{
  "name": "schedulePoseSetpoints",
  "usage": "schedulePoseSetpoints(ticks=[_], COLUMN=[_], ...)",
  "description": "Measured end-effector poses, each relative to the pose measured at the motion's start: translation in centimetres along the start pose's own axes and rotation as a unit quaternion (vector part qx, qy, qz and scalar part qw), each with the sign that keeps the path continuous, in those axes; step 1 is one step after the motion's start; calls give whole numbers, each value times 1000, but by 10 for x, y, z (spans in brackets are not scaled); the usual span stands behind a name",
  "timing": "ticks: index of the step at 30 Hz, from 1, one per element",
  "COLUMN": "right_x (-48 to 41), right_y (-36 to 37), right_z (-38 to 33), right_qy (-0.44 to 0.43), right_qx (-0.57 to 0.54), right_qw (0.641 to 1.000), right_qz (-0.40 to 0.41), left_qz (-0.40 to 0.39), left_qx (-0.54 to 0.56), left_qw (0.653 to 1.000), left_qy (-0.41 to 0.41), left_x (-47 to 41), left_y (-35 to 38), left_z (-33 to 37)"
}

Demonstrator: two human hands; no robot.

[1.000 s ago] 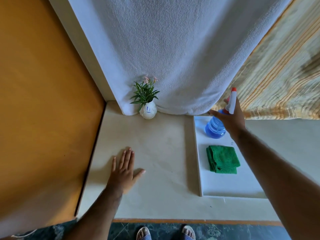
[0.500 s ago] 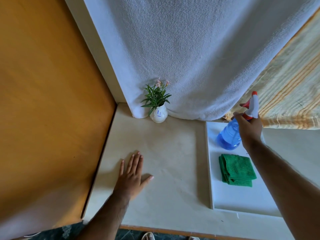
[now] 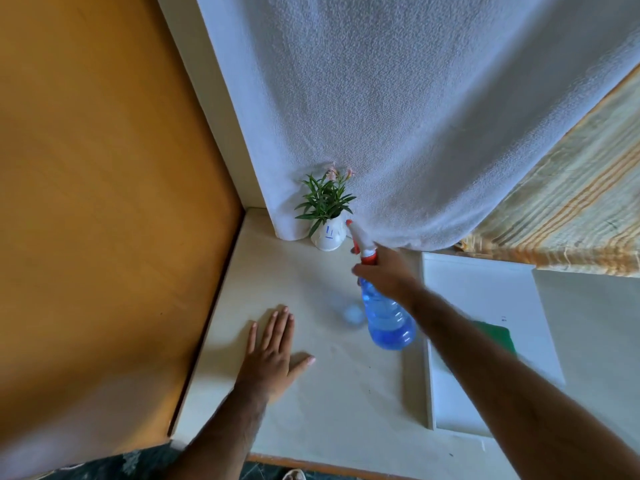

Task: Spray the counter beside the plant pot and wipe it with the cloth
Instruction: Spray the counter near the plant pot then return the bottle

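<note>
Now, head view: right hand (image 3: 384, 271) fingers wrapped round bottle (image 3: 388, 320) neck, held above bench (image 3: 346, 410), nozzle toward pot (image 3: 328, 235). Left hand (image 3: 273, 355) flat, fingers spread. Cloth (image 3: 498, 336) on tray (image 3: 485, 289), untouched. Spray seemingly starting; wipe left.

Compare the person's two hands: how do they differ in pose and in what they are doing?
The left hand lies flat, fingers spread, on the counter; the right hand is raised above it. The left hand holds nothing; the right hand grips the spray bottle. Both reach forward over the counter.
</note>
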State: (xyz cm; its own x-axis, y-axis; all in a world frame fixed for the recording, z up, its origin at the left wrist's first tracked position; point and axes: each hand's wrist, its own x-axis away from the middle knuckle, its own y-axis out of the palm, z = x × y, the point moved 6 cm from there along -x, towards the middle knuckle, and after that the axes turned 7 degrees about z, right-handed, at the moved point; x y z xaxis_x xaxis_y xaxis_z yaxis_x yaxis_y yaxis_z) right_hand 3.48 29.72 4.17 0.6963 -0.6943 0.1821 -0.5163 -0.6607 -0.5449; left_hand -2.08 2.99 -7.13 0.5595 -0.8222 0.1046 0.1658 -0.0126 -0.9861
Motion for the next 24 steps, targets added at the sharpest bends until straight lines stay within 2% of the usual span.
schedulePoseSetpoints(ticks=[7,24], right_x=[-20,-23], right_y=[36,46], right_z=[7,-2], right_qy=[79,105], right_qx=[58,103], right_qw=[995,989], right_qz=[-22,-4], left_qz=[-10,-3], left_qx=[3,11], left_qw=[1000,1000], left_qy=[-12,-4], left_x=[0,1], left_y=[5,2], left_z=[-3,-4])
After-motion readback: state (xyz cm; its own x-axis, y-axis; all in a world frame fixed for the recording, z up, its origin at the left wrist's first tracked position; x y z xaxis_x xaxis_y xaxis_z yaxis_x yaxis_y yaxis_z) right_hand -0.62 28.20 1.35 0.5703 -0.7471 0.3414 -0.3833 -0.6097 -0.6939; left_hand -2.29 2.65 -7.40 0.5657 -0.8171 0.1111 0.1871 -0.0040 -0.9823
